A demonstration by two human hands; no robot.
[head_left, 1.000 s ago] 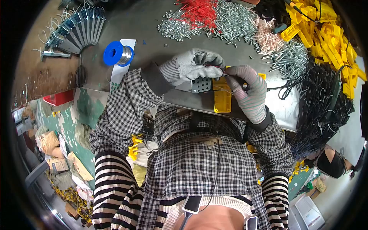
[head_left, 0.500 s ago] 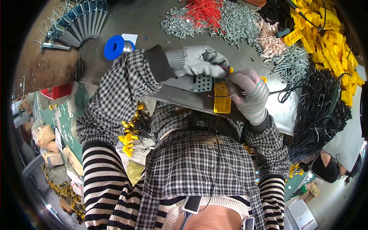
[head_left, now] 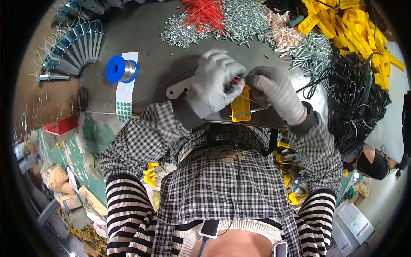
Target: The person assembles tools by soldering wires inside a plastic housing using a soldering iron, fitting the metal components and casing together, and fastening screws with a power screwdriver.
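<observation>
Both of my hands wear grey gloves and meet above a yellow plastic housing [head_left: 241, 107] near the table's front edge. My left hand [head_left: 217, 81] is closed on a thin red wire [head_left: 237, 80]. Right beside it, my right hand [head_left: 276, 92] has its fingers pinched together; what lies between them is too small to make out. Thin wires cross the yellow housing below the hands. A grey metal plate with holes [head_left: 175, 91] lies partly hidden behind my left wrist.
A blue solder spool [head_left: 115, 69] stands on a white strip [head_left: 124, 96] at left, near fanned metal parts [head_left: 79, 43]. Screws [head_left: 244, 21], red pieces [head_left: 204, 15], yellow parts [head_left: 359, 34] and black cables [head_left: 355, 94] are piled behind and right. Another person [head_left: 374, 162] is at far right.
My left hand has turned, its back now raised, and the red wire shows more clearly. The perforated part of the metal plate is now hidden. The whole view has shifted slightly.
</observation>
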